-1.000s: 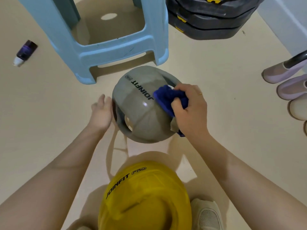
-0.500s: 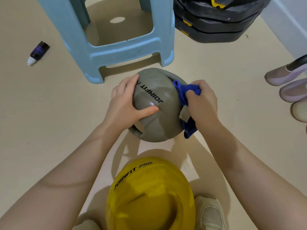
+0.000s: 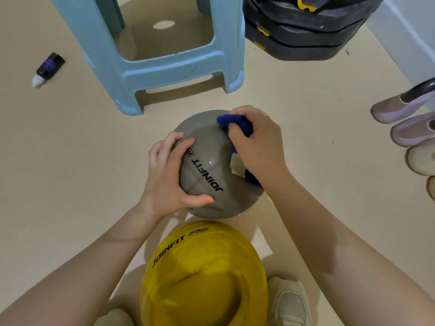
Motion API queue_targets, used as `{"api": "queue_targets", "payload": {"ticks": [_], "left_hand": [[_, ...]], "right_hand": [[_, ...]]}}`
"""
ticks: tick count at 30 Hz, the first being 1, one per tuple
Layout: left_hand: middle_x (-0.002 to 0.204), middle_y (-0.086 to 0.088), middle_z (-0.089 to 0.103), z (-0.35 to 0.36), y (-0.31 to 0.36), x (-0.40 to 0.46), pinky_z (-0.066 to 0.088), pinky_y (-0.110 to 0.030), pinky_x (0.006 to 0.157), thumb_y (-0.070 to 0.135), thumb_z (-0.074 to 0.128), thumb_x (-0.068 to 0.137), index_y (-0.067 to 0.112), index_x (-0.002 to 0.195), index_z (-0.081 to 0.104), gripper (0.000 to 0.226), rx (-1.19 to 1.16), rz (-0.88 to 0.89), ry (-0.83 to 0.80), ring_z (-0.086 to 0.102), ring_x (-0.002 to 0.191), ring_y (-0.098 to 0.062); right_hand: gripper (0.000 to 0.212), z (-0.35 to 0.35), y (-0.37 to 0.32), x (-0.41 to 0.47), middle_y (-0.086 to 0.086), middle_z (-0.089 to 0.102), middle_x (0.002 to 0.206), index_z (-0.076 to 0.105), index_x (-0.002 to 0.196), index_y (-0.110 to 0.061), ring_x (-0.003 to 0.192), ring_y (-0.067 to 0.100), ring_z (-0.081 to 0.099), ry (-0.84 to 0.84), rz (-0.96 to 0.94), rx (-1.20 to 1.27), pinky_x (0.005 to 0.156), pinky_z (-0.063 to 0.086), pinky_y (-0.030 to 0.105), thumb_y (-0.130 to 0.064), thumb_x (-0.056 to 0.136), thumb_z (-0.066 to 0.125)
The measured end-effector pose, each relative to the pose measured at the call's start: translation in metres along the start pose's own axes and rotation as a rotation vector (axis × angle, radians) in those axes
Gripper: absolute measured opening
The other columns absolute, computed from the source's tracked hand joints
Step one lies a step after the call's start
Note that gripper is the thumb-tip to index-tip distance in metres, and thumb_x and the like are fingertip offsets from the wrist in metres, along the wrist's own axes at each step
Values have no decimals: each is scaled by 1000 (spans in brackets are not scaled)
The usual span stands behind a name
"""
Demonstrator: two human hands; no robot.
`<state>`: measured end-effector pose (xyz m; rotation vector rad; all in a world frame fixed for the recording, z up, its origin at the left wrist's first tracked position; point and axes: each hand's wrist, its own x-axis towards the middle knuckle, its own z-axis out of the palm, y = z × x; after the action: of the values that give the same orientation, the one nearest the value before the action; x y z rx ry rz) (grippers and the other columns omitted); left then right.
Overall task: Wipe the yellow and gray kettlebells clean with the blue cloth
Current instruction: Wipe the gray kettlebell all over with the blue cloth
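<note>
A gray kettlebell (image 3: 207, 170) marked JOINFIT lies on the floor in the middle of the view. My left hand (image 3: 168, 175) grips its left side, fingers and thumb curled over the surface. My right hand (image 3: 256, 147) holds the bunched blue cloth (image 3: 235, 124) and presses it onto the kettlebell's upper right side; a bit of cloth also shows under my wrist. A yellow kettlebell (image 3: 202, 276) marked JOINFIT PRO stands nearer to me, just below the gray one.
A light blue plastic stool (image 3: 164, 67) stands right behind the gray kettlebell. Stacked black weight plates (image 3: 303, 36) sit at the upper right. A small purple bottle (image 3: 48, 67) lies at the left. Shoes (image 3: 404, 123) line the right edge. My shoe (image 3: 289, 302) is beside the yellow kettlebell.
My left hand went from beside the gray kettlebell to gripping its left side. My right hand slid the blue cloth up over the kettlebell's right side to its top.
</note>
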<state>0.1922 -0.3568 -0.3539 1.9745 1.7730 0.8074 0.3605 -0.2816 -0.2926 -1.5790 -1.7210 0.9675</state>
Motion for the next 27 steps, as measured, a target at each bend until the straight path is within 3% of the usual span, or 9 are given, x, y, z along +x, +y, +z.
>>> {"api": "queue_targets", "payload": {"ticks": [3, 8, 12, 15, 17, 19, 21, 24, 27], "left_hand": [[138, -1, 29, 0, 0, 2, 7, -13, 109, 89, 47, 52, 19, 132, 37, 107, -37, 20, -11, 19, 123, -11], [137, -4, 30, -2, -8, 0, 9, -16, 109, 88, 49, 52, 16, 131, 37, 107, -16, 38, 2, 21, 123, -14], [140, -8, 32, -7, -11, 3, 12, -19, 106, 74, 60, 46, 24, 133, 34, 104, -63, -47, -53, 23, 125, -19], [141, -9, 34, -12, -15, 16, 19, -32, 107, 72, 64, 50, 21, 135, 37, 102, -53, -34, -93, 32, 128, -29], [140, -9, 37, -16, -19, 28, 26, -43, 110, 69, 67, 56, 18, 137, 39, 99, -77, -24, -106, 37, 128, -30], [140, -4, 39, -20, -19, 41, 30, -47, 109, 65, 68, 59, 19, 139, 38, 97, -123, -57, -124, 37, 129, -26], [142, 2, 37, -21, -14, 57, 27, -39, 111, 64, 65, 59, 23, 141, 35, 97, -143, -121, -137, 33, 131, -22], [142, 8, 35, -21, -9, 75, 25, -34, 110, 67, 63, 55, 29, 142, 33, 99, -178, -221, -170, 29, 131, -18], [141, 11, 34, -18, -6, 79, 26, -38, 112, 65, 64, 56, 31, 141, 32, 97, -253, -264, -176, 28, 132, -16]], "right_hand": [[19, 3, 12, 8, -1, 64, 101, 62, 101, -20, 93, 15, 54, 52, 107, 12, 86, 45, 33, -13, 86, 52], [32, 1, 5, 5, -10, 59, 102, 61, 100, -24, 96, 5, 51, -89, -45, 114, 84, 40, 15, 0, 82, 49], [32, 10, 7, 5, -10, 56, 99, 61, 92, -23, 93, 5, 49, 6, -33, 108, 81, 36, 11, 0, 76, 45], [23, 6, -3, -7, -11, 54, 85, 60, 78, -22, 82, 7, 51, -26, -241, 67, 74, 41, 20, -6, 67, 46], [18, 7, -6, -20, -6, 57, 84, 63, 80, -15, 78, 11, 53, -135, -425, -13, 70, 44, 26, -11, 71, 48], [21, 13, -1, -25, 3, 59, 91, 65, 87, -10, 79, 17, 55, -57, -474, -124, 67, 47, 31, -13, 76, 47], [23, 17, 7, -21, 10, 59, 98, 65, 93, -9, 83, 23, 56, 133, -435, -209, 68, 46, 29, -11, 80, 46], [26, 12, 25, -16, 11, 57, 104, 63, 99, -9, 89, 26, 55, 227, -358, -279, 71, 43, 26, -8, 81, 45], [27, 1, 46, -10, 8, 52, 113, 55, 106, -13, 85, 18, 49, 293, -4, -153, 70, 40, 26, -7, 84, 41]]}}
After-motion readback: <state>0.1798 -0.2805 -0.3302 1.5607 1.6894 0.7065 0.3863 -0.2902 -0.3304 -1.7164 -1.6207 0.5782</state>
